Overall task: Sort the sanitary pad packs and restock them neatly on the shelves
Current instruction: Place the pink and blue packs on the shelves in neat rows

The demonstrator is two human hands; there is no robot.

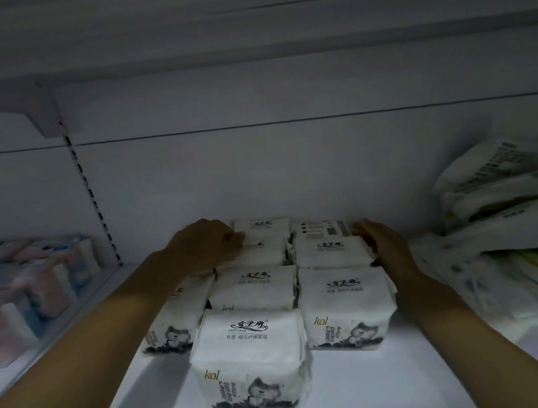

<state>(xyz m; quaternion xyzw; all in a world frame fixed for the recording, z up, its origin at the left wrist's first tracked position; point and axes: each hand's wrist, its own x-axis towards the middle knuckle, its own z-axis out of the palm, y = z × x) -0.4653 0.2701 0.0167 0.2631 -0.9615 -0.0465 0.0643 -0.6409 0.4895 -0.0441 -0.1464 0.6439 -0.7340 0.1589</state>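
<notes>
Left fingers [235,240] grip the rear pack [264,230]; right fingers [365,231] press flat against the neighbouring pack [331,252].

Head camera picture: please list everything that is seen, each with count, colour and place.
kol pad packs: at least seven, white with a grey cat picture, in rows at mid-shelf.
blue-and-pink packs: several, count unclear, far left.
white-and-green packs: loose heap, count unclear, far right.
shelf: one, white, under the packs.
left hand: grips a back pack of the middle row.
right hand: fingers straight against the right row's side.
</notes>
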